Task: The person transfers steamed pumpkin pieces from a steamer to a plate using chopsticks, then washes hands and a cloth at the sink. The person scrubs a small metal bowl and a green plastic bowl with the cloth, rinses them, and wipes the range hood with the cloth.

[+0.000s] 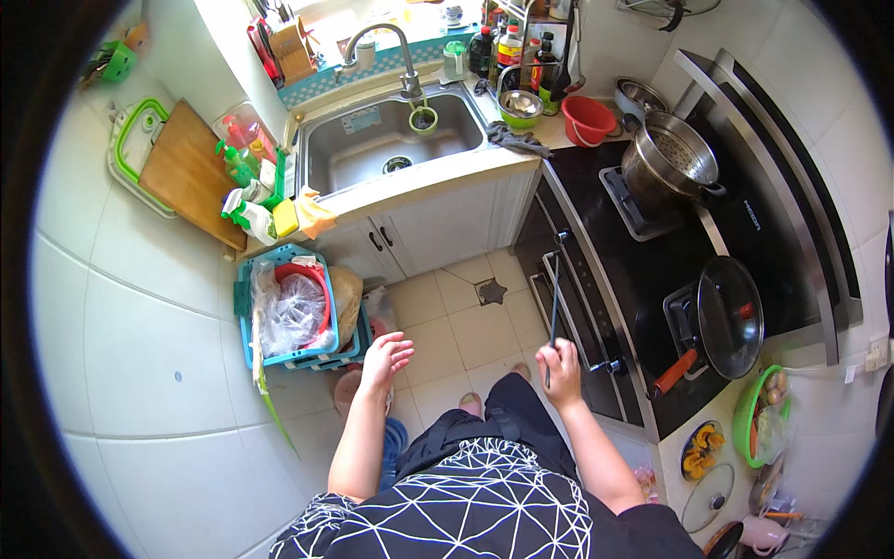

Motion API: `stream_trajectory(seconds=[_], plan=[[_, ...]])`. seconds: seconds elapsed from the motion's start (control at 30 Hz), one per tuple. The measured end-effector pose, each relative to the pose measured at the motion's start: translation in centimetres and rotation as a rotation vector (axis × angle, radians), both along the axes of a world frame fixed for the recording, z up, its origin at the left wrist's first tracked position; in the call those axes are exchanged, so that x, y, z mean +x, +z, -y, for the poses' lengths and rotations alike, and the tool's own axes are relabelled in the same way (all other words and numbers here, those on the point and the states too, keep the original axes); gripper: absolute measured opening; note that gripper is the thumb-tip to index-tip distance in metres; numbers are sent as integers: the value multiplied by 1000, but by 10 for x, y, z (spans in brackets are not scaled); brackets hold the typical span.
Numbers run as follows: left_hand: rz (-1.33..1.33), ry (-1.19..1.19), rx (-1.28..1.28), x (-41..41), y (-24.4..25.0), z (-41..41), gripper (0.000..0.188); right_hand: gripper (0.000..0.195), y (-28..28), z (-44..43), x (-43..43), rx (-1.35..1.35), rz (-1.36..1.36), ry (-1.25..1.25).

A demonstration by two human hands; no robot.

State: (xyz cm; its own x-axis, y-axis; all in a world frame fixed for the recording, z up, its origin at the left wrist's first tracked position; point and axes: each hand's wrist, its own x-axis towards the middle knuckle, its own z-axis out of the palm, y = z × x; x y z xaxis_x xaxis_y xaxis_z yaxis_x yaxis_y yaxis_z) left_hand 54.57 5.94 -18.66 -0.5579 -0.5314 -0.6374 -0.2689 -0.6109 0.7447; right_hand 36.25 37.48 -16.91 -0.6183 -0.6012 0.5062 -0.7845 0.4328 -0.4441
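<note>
My right hand (pixel 562 370) is closed around a long, thin dark utensil (pixel 555 300), which points away from me; its exact kind is hard to tell. It is in front of the stove's dark lower cabinet (pixel 583 293). My left hand (pixel 386 360) hangs in the air with fingers apart and nothing in it. Closest to that hand is a blue plastic crate (pixel 244 332) with plastic bags (pixel 297 314) and a red basin (pixel 325 293) inside. On the stove (pixel 607 223), a dark frying pan (pixel 730 321) with an orange-red handle (pixel 676 372) sits over the nearer burner.
A steamer pot (pixel 653 164) stands on the farther burner. Ahead is a steel sink (pixel 349 157) with a faucet (pixel 411 77). Sliced orange food fills a plate (pixel 702 451) beside a glass lid (pixel 705 499). A green basket (pixel 744 426) holds vegetables. A cutting board (pixel 192 178) leans left.
</note>
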Motion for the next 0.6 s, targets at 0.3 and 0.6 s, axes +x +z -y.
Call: stream_trajectory(seconds=[0.3, 0.6], plan=[[21, 172, 70, -37, -16, 43, 30, 11, -5, 130, -181, -19, -2, -71], [81, 247, 63, -161, -3, 97, 28, 12, -31, 223, -409, 123, -96, -121]])
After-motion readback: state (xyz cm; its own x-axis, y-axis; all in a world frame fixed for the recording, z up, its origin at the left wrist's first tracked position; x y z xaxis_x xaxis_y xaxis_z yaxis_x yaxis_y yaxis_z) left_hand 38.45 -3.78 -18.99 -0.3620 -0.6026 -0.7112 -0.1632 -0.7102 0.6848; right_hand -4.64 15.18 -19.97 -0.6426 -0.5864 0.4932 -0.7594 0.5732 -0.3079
